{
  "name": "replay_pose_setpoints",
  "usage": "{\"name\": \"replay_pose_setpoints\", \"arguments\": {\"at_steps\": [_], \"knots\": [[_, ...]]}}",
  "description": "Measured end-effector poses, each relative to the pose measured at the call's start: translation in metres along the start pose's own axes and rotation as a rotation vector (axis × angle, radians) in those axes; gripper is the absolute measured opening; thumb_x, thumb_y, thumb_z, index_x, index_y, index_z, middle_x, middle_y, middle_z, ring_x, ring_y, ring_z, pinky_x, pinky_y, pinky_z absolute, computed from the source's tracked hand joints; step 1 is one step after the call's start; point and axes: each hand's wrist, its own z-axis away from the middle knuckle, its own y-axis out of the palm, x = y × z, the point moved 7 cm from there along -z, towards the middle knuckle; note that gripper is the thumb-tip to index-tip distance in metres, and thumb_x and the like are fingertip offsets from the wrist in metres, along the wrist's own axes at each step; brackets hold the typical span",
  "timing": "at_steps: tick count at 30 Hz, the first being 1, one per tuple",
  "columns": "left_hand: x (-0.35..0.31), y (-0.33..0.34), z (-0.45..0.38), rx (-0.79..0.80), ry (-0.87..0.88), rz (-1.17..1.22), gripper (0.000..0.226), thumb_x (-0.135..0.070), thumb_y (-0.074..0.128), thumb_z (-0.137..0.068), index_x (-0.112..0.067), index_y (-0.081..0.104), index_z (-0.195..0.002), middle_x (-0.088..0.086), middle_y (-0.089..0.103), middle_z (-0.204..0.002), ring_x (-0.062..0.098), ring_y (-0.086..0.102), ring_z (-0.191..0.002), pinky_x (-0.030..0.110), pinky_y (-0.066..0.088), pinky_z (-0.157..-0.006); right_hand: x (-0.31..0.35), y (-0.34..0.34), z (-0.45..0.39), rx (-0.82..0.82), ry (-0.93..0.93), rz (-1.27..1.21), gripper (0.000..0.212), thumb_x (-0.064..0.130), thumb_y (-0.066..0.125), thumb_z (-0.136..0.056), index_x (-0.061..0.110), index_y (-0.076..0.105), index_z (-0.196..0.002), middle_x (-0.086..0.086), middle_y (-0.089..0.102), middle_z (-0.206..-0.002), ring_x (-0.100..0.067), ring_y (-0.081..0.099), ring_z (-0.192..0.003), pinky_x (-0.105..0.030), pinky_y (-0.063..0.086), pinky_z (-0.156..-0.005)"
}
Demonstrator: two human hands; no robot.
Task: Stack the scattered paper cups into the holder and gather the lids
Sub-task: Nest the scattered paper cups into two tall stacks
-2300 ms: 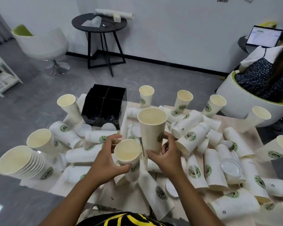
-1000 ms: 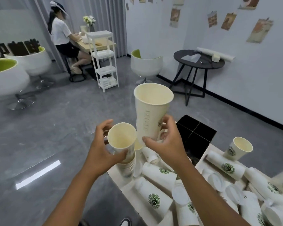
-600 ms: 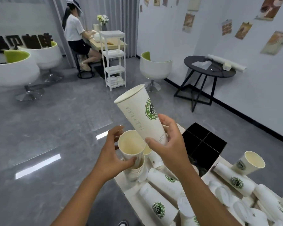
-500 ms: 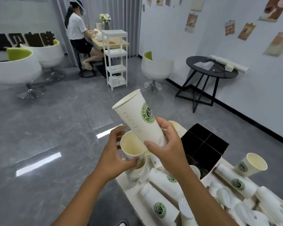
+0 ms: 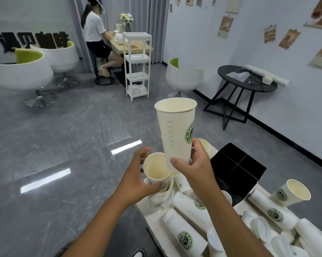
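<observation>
Both hands were clamped on cups: the right hand [image 5: 195,166] pinched the base of a tall logo paper cup [image 5: 176,134], and the left hand [image 5: 138,180] gripped a shorter nested stack of cups [image 5: 159,179] above the tabletop's [image 5: 154,217] near-left corner. Half a second earlier the tall cup had leaned left; now it stood nearly upright, mouth up, long axis vertical, its base just beside the stack's open rim. That suggested nesting was imminent. Behind, the black divided holder [image 5: 236,169] waited, with loose cups and lids [image 5: 214,238] scattered rightward.
</observation>
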Motion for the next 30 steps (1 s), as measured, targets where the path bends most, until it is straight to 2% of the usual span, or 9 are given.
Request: {"name": "replay_pose_setpoints", "arguments": {"at_steps": [5, 9, 12, 15, 21, 25, 27, 30], "knots": [[0.004, 0.006, 0.000, 0.028, -0.006, 0.013, 0.107, -0.038, 0.099, -0.062, -0.055, 0.031, -0.142, -0.034, 0.051, -0.129, -0.007, 0.054, -0.122, 0.023, 0.050, -0.103, -0.007, 0.010, 0.000, 0.043, 0.021, 0.001, 0.074, 0.035, 0.086, -0.069, 0.028, 0.052, -0.134, 0.005, 0.066, -0.133, -0.018, 0.064, -0.125, -0.048, 0.056, -0.102], [0.006, 0.004, 0.001, 0.013, -0.015, 0.014, 0.112, -0.038, 0.101, -0.058, -0.061, 0.028, -0.140, -0.031, 0.049, -0.136, -0.007, 0.050, -0.128, 0.026, 0.046, -0.107, -0.024, 0.016, -0.001, 0.060, 0.043, 0.107, 0.067, 0.033, 0.084, -0.071, 0.031, 0.053, -0.131, 0.014, 0.066, -0.130, -0.010, 0.061, -0.125, -0.047, 0.047, -0.111], [0.004, -0.002, 0.002, 0.003, -0.002, 0.014, 0.112, -0.034, 0.099, -0.059, -0.057, 0.028, -0.142, -0.029, 0.048, -0.139, -0.003, 0.049, -0.133, 0.030, 0.044, -0.110, -0.040, 0.019, 0.002, 0.068, 0.081, 0.166, 0.067, 0.038, 0.082, -0.068, 0.035, 0.054, -0.127, 0.020, 0.066, -0.127, -0.004, 0.060, -0.123, -0.044, 0.045, -0.113], [0.002, -0.010, 0.002, -0.017, 0.003, 0.031, 0.110, -0.039, 0.097, -0.058, -0.052, 0.031, -0.144, -0.028, 0.049, -0.138, 0.002, 0.051, -0.133, 0.031, 0.045, -0.106, -0.057, 0.020, 0.006, 0.072, 0.115, 0.178, 0.069, 0.042, 0.082, -0.061, 0.035, 0.055, -0.124, 0.019, 0.066, -0.125, -0.002, 0.060, -0.121, -0.043, 0.048, -0.111], [-0.004, -0.019, 0.003, -0.033, 0.011, 0.042, 0.108, -0.032, 0.100, -0.062, -0.050, 0.033, -0.144, -0.033, 0.051, -0.135, 0.003, 0.055, -0.131, 0.030, 0.051, -0.099, -0.069, 0.021, 0.016, 0.083, 0.131, 0.156, 0.084, 0.046, 0.089, -0.058, 0.042, 0.049, -0.132, 0.028, 0.059, -0.130, 0.007, 0.056, -0.118, -0.026, 0.048, -0.104], [-0.004, -0.020, 0.005, -0.030, -0.005, 0.066, 0.108, -0.044, 0.096, -0.057, -0.045, 0.034, -0.146, -0.031, 0.053, -0.133, 0.005, 0.056, -0.129, 0.032, 0.053, -0.098, -0.071, 0.017, 0.018, 0.082, 0.118, 0.159, 0.087, 0.028, 0.094, -0.070, 0.042, 0.044, -0.139, 0.025, 0.055, -0.137, 0.007, 0.054, -0.120, -0.020, 0.047, -0.100], [-0.005, -0.019, 0.006, -0.035, -0.011, 0.078, 0.107, -0.047, 0.094, -0.057, -0.044, 0.034, -0.145, -0.027, 0.055, -0.132, 0.006, 0.058, -0.128, 0.034, 0.054, -0.098, -0.074, 0.017, 0.019, 0.096, 0.120, 0.153, 0.087, 0.021, 0.092, -0.074, 0.040, 0.041, -0.142, 0.026, 0.053, -0.136, 0.009, 0.053, -0.121, -0.023, 0.048, -0.102], [-0.006, -0.015, 0.007, -0.034, -0.018, 0.084, 0.102, -0.045, 0.091, -0.059, -0.046, 0.036, -0.144, -0.021, 0.058, -0.132, 0.008, 0.060, -0.126, 0.040, 0.055, -0.099, -0.078, 0.018, 0.020, 0.113, 0.112, 0.166, 0.088, 0.021, 0.090, -0.076, 0.043, 0.037, -0.143, 0.025, 0.053, -0.136, 0.006, 0.053, -0.122, -0.029, 0.047, -0.104]]}}
